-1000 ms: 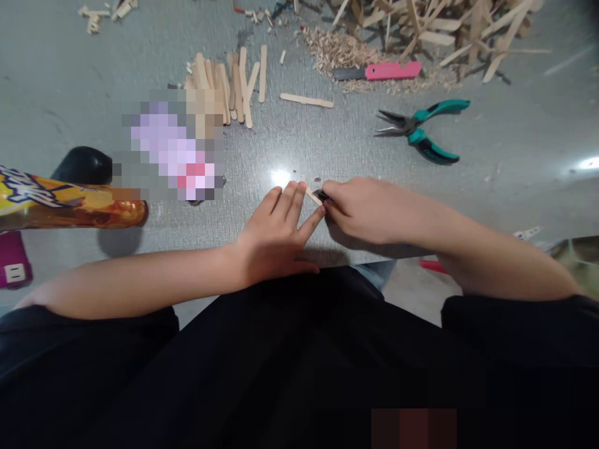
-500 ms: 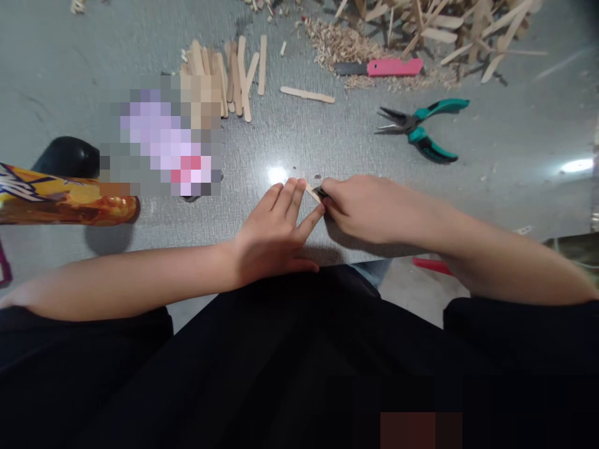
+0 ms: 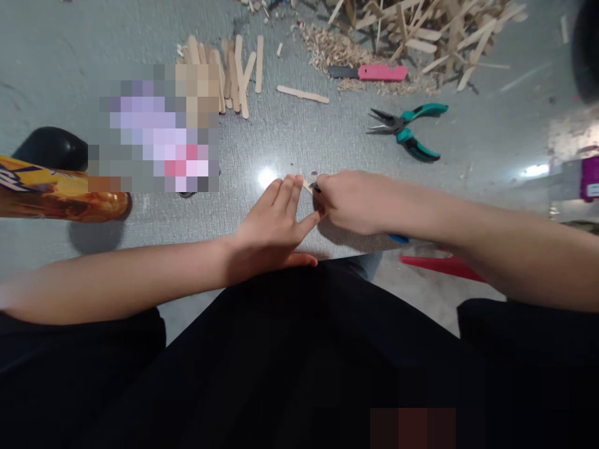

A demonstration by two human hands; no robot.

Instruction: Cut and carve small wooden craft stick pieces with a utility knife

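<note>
Wooden stick (image 3: pixel 307 186) lies near the front edge of the bench (image 3: pixel 234 156), between the two hands. Towards the left edge rests a yellow-orange packet (image 3: pixel 60 193), with a row of loose sticks (image 3: pixel 238 75) farther right and back. The left hand (image 3: pixel 271 227) is spread flat, grasping nothing, its fingertips at the stick's left side. At its right side, the right hand (image 3: pixel 350 199) is clenched around a small dark tool (image 3: pixel 317 188), mostly hidden. Farther right and back lie teal-handled pliers (image 3: pixel 400 126), jaws apart.

Grey, brushed-looking tabletop (image 3: pixel 224 218) (it catches white glare (image 3: pixel 268 178)).
</note>
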